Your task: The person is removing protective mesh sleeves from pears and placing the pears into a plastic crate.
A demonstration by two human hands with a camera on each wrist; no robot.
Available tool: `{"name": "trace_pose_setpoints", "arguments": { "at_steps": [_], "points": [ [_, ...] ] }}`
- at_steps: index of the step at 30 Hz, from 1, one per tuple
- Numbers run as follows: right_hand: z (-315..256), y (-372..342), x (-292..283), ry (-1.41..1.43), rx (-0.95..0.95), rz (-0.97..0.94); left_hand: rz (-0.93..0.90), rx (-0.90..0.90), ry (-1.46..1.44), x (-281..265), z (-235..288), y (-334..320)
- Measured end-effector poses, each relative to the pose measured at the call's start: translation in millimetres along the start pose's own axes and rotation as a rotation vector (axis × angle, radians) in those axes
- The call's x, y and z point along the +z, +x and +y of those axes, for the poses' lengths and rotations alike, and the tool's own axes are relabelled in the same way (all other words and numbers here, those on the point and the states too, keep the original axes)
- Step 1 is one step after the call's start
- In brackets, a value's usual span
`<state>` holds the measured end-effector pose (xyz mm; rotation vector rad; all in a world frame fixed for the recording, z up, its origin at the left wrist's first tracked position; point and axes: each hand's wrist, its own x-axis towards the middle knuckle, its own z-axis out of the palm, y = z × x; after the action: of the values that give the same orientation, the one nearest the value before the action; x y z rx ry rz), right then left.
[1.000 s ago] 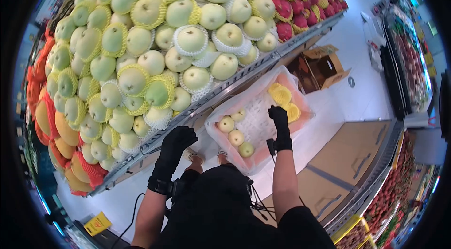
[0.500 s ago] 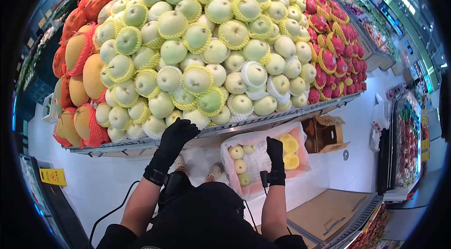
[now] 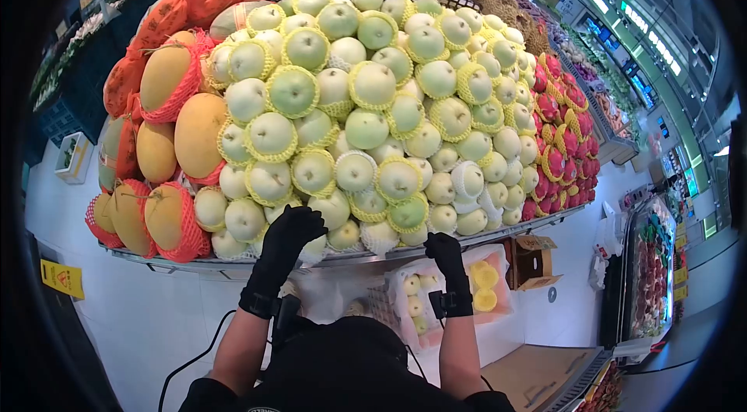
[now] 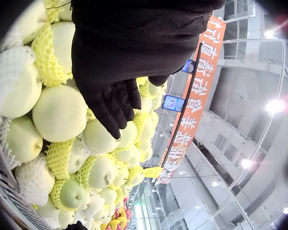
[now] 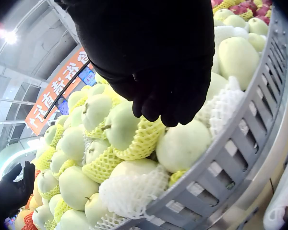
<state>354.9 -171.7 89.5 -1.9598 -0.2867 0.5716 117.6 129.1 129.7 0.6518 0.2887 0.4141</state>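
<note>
Pale green round fruits [image 3: 366, 129], many in yellow or white foam nets, are heaped on a sloping stand in the head view. My left hand [image 3: 285, 247], in a black glove, is over the near edge of the heap. In the left wrist view its fingers [image 4: 116, 106] reach loosely downward in front of the fruits, with nothing in them. My right hand [image 3: 449, 260], also gloved, is at the stand's front edge with its fingers curled in. The right wrist view shows its curled fingers [image 5: 170, 108] close over the fruits, no object visible in them.
Below the right hand, a lined crate [image 3: 498, 305] holds several pale fruits and yellow foam nets. Beside it stands an open cardboard box [image 3: 531, 266]. Large orange-netted melons [image 3: 204, 136] lie left, dragon fruits [image 3: 554, 163] right. A grey slatted rail [image 5: 230, 158] edges the stand.
The head view has swung up and left, from the crate to the heap. My right hand has left its place over the crate for the stand's edge. The left hand stays near the heap.
</note>
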Motion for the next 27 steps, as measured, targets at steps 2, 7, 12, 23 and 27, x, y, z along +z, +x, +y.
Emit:
{"name": "trace_pose_setpoints", "arguments": {
  "at_steps": [2, 7, 12, 23, 27],
  "points": [
    [-24, 0, 18, -0.114, -0.044, -0.012, 0.010, 0.014, -0.018, -12, 19, 0],
    [-71, 1, 61, -0.127, -0.157, -0.038, 0.043, 0.109, 0.068, -51, 57, 6],
    [-114, 2, 101, -0.113, -0.285, -0.050, -0.023, 0.163, 0.017, -92, 93, 9],
    [-220, 27, 140, -0.589, -0.440, 0.043, 0.062, 0.214, -0.073, -113, 138, 9],
    [-244, 40, 154, -0.616, -0.435, -0.024, 0.079, 0.242, -0.110, -119, 139, 8]
  ]
}}
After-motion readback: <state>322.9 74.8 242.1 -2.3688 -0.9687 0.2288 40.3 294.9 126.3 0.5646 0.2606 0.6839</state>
